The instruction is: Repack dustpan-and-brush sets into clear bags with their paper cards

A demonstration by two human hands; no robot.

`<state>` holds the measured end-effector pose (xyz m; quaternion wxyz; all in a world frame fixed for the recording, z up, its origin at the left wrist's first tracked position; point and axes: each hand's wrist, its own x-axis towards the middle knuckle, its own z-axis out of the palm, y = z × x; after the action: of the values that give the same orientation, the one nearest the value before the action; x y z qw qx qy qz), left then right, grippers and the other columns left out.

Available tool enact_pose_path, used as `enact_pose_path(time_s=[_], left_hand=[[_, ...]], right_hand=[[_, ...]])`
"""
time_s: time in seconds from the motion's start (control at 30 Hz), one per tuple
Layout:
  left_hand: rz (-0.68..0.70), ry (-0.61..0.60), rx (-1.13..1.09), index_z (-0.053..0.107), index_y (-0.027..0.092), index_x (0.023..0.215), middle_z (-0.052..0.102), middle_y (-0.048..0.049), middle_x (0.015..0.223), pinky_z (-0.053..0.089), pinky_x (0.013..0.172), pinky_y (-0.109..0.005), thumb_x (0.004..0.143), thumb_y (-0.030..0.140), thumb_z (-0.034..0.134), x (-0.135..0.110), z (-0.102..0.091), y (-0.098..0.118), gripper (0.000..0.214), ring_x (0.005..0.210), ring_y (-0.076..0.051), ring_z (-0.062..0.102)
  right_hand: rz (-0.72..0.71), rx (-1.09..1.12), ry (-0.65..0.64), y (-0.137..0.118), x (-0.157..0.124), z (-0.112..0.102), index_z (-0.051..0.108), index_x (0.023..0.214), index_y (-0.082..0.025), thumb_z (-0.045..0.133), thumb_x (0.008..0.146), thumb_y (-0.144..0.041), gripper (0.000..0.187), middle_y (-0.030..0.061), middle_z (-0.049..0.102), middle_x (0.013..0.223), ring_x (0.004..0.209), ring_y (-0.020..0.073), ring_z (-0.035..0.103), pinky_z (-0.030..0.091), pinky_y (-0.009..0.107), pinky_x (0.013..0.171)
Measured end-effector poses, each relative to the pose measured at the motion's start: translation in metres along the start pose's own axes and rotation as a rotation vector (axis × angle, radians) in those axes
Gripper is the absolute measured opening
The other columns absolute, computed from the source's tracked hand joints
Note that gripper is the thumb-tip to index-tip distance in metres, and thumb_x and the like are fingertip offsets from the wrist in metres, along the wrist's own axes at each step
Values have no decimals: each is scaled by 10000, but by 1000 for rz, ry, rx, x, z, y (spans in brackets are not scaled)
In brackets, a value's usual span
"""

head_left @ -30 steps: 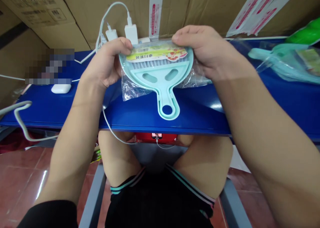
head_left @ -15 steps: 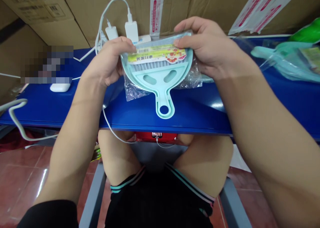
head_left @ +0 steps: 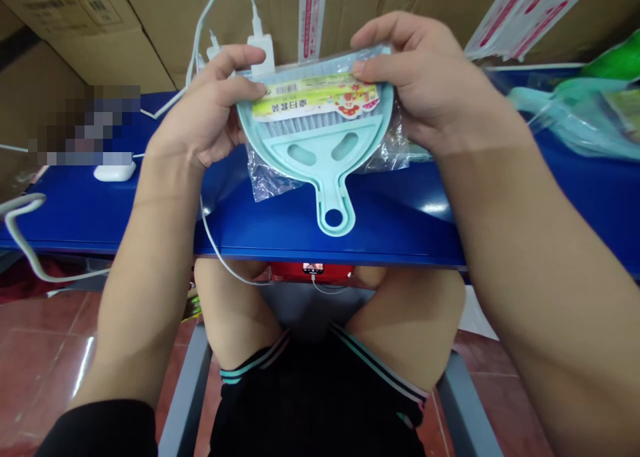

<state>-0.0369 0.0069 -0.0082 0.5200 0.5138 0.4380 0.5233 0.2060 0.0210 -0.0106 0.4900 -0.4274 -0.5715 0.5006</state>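
A mint-green dustpan with a small brush (head_left: 320, 157) sits in a clear plastic bag (head_left: 270, 180), with a yellow-green printed label across its top and its looped handle pointing toward me. My left hand (head_left: 200, 120) pinches the bag's top left corner. My right hand (head_left: 420, 83) pinches the top right corner, thumb on the label. The pack is held tilted just above the blue table (head_left: 400, 223).
White chargers (head_left: 263, 47) and cables (head_left: 20, 233) lie at the back left by cardboard boxes (head_left: 165, 17). A white earbud case (head_left: 114, 171) rests at the left. Another bagged mint dustpan (head_left: 575, 120) lies at the right. A red phone (head_left: 313, 270) sits under the table edge.
Both hands have lifted the bagged dustpan slightly up and toward the boxes. The fingers of both hands have shifted along the bag's top edge.
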Motion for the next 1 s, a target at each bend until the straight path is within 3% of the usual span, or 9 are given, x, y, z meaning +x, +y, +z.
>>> enact_pose_path(time_s=[0.07, 0.2, 0.33, 0.43, 0.57, 0.63, 0.77, 0.87, 1.0], left_hand=[[16, -10, -8, 631, 236, 973, 647, 6, 831, 477, 530, -241, 702, -4, 598, -2, 0, 3, 364, 637, -133, 575], [25, 11, 11, 658, 244, 984, 611, -7, 838, 500, 610, -260, 679, 4, 560, -2, 0, 4, 401, 658, -134, 562], [56, -22, 21, 691, 197, 854, 565, -56, 804, 459, 515, -241, 680, 59, 569, -3, 1, 4, 253, 644, -140, 514], [72, -36, 37, 660, 167, 753, 520, -88, 763, 534, 561, -281, 754, 150, 563, -5, 2, 4, 99, 676, -171, 528], [97, -8, 77, 592, 183, 663, 466, -81, 708, 459, 502, -257, 911, 282, 449, -5, 5, 2, 303, 648, -165, 505], [117, 44, 104, 541, 190, 626, 466, -50, 690, 395, 476, -231, 985, 323, 485, -3, 8, -1, 387, 605, -127, 479], [150, 135, 148, 441, 189, 610, 457, 34, 619, 427, 558, -196, 860, 46, 751, 2, 11, -9, 423, 573, -63, 487], [194, 147, 140, 445, 208, 669, 532, 60, 637, 473, 571, -189, 792, -57, 771, 3, 10, -9, 438, 593, -63, 538], [180, 91, 84, 448, 207, 721, 594, 73, 673, 532, 590, -171, 820, -86, 717, -2, 10, -2, 410, 625, -60, 618]], right_hand=[[13, 17, -39, 3, 4, -5, 630, 934, -288, 758, 762, -143, 259, -33, 667, 832, 704, 75, 647, 588, 218, 610], [38, 34, -94, 8, 9, -11, 598, 983, -312, 754, 784, -160, 295, -41, 669, 837, 695, 66, 666, 601, 193, 594], [20, 37, -71, 6, 8, -11, 590, 968, -294, 723, 811, -118, 271, -39, 656, 821, 671, 50, 637, 590, 171, 590], [16, 30, -37, 4, 7, -9, 602, 942, -283, 707, 809, -100, 250, -34, 657, 836, 675, 57, 622, 579, 182, 586], [-20, 8, 23, 3, 3, 2, 608, 904, -262, 698, 788, -80, 234, -19, 640, 858, 678, 67, 607, 562, 197, 570], [-36, 2, 78, 1, -1, 10, 600, 866, -238, 677, 782, -44, 225, -13, 619, 857, 659, 55, 582, 529, 190, 547], [-79, -30, 125, -3, -8, 23, 584, 841, -203, 632, 786, 21, 236, -15, 589, 848, 661, 40, 560, 508, 175, 567], [-60, -24, 144, -6, -11, 25, 581, 840, -206, 635, 777, 18, 239, -13, 574, 827, 646, 45, 543, 488, 182, 553], [-21, 34, 135, -10, -14, 27, 578, 885, -196, 609, 782, 17, 239, -32, 579, 820, 603, 47, 546, 475, 191, 507]])
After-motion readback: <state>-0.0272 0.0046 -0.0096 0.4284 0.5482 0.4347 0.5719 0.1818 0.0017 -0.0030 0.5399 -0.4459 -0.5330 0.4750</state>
